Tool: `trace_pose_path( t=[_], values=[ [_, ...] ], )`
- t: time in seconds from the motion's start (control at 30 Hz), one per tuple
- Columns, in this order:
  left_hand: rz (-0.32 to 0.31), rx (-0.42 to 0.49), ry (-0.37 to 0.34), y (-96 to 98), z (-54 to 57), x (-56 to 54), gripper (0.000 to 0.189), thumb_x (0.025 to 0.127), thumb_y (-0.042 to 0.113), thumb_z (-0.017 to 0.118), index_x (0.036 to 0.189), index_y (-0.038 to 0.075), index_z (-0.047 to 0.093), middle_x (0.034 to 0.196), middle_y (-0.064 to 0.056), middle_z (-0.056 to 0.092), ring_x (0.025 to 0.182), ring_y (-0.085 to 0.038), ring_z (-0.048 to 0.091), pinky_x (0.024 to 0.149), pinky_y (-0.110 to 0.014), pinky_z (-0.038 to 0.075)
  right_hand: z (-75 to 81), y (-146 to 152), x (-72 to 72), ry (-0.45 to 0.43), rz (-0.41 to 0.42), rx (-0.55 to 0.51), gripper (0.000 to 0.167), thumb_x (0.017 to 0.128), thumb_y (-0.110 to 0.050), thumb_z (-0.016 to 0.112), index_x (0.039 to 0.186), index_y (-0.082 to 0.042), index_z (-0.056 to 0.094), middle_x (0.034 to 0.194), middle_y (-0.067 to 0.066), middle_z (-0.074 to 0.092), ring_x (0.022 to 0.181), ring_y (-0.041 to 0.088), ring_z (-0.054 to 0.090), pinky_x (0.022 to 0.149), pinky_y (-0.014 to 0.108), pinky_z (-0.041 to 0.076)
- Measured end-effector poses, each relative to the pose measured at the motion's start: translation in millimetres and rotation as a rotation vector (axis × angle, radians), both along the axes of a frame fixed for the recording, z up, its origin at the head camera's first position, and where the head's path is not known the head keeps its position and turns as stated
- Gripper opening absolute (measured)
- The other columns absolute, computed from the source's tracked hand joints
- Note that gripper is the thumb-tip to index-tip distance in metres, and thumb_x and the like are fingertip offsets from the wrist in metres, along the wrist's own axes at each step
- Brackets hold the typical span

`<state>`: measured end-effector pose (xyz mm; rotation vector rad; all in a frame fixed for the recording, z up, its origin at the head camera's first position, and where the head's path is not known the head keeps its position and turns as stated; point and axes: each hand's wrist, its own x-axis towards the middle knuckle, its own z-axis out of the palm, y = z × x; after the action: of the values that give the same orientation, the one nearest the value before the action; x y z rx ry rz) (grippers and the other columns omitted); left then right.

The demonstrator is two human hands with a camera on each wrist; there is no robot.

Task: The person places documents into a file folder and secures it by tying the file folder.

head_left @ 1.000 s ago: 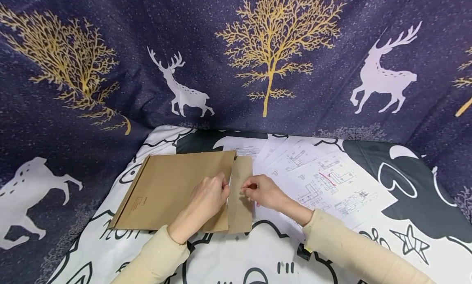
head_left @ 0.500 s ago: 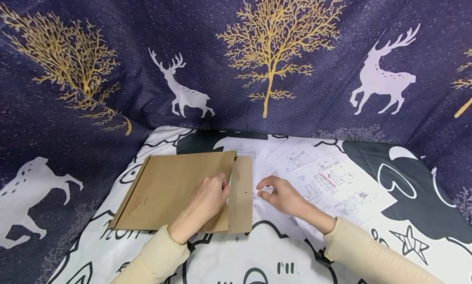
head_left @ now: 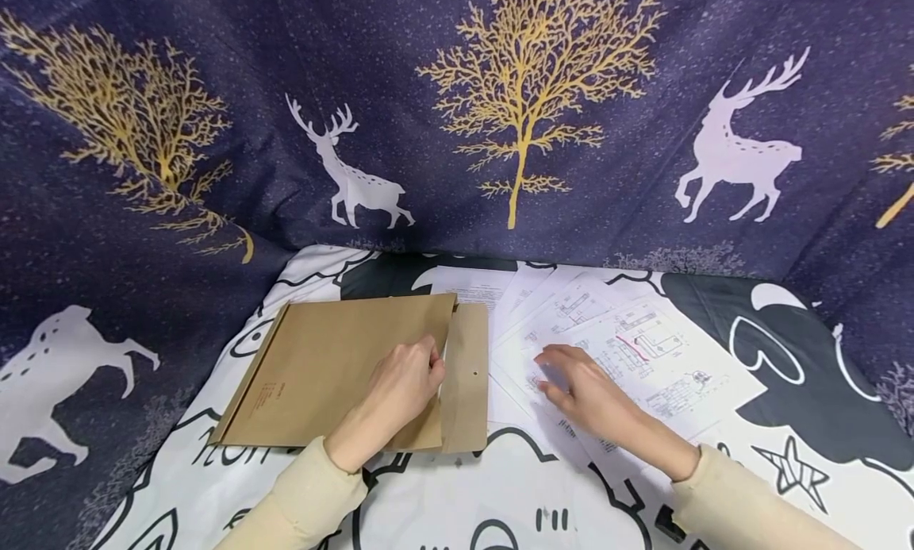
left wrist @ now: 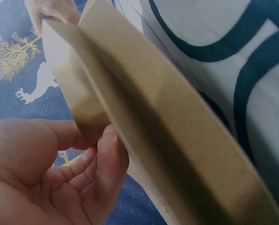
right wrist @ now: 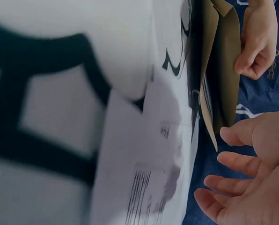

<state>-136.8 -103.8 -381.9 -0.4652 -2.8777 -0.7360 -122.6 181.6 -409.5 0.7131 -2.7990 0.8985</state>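
Note:
A brown kraft document envelope (head_left: pixel 321 359) lies left of centre, its flap (head_left: pixel 466 407) folded out to the right. My left hand (head_left: pixel 403 379) pinches the upper panel's edge at the mouth, thumb against fingers, as the left wrist view shows on the envelope (left wrist: pixel 177 122). That panel is raised, and the right wrist view looks into the gap of the envelope (right wrist: pixel 228 56). My right hand (head_left: pixel 596 395) hovers over loose white sheets (head_left: pixel 643 359) printed with technical drawings. Its fingers are spread and loosely bent, holding nothing, in the right wrist view (right wrist: pixel 252 173).
More printed sheets (head_left: pixel 474 278) fan out behind and partly under the flap. A black-and-white patterned cloth (head_left: pixel 457 502) covers the surface. At the back hangs a dark blue curtain (head_left: pixel 607 201) with deer and trees. A small black object (head_left: pixel 670 525) lies beside my right sleeve.
My right hand has moved right, from over the flap to above the drawings, and its fingers have spread. The flap's small hole has come into view. My left hand stays at the envelope's edge.

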Motion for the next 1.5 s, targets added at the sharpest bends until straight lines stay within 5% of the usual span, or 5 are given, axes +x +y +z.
trace_pose_path(
  t=[0.3, 0.77, 1.2, 1.5],
  values=[
    [0.009, -0.004, -0.014, -1.3, -1.0, -0.3, 0.014, 0.093, 0.004, 0.068, 0.082, 0.008, 0.060, 0.062, 0.001, 0.051, 0.053, -0.013, 0.049, 0.046, -0.027, 0.037, 3.6, 31, 3.3, -0.003, -0.049, 0.070, 0.051, 0.095, -0.014, 0.074, 0.138, 0.007, 0.056, 0.143, 0.030, 0.052, 0.131, 0.050, 0.051, 0.105, 0.062, 0.042],
    [-0.005, -0.001, -0.012, -1.4, -2.9, -1.7, 0.014, 0.093, 0.003, 0.067, 0.082, 0.006, 0.059, 0.062, 0.001, 0.050, 0.051, -0.012, 0.048, 0.045, -0.025, 0.037, 6.9, 91, 4.4, -0.060, -0.189, 0.220, 0.071, 0.099, -0.039, 0.069, 0.147, 0.007, 0.046, 0.153, 0.039, 0.035, 0.143, 0.059, 0.027, 0.108, 0.075, 0.024],
    [-0.001, 0.000, -0.016, -1.4, -3.0, -1.3, 0.014, 0.092, 0.003, 0.067, 0.081, 0.007, 0.059, 0.063, 0.001, 0.051, 0.053, -0.013, 0.049, 0.046, -0.026, 0.038, 2.1, 145, -4.8, -0.126, -0.313, 0.349, 0.089, 0.099, -0.052, 0.063, 0.151, 0.014, 0.033, 0.153, 0.046, 0.021, 0.143, 0.064, 0.014, 0.111, 0.074, 0.015],
    [-0.009, 0.008, -0.020, -0.3, -1.6, -0.8, 0.015, 0.093, 0.003, 0.067, 0.081, 0.007, 0.059, 0.062, 0.001, 0.050, 0.052, -0.012, 0.048, 0.045, -0.025, 0.037, 1.6, 174, -24.2, -0.219, -0.379, 0.392, 0.095, 0.101, -0.058, 0.054, 0.155, 0.014, 0.024, 0.154, 0.047, 0.014, 0.142, 0.067, 0.008, 0.105, 0.081, 0.012]
  ],
)
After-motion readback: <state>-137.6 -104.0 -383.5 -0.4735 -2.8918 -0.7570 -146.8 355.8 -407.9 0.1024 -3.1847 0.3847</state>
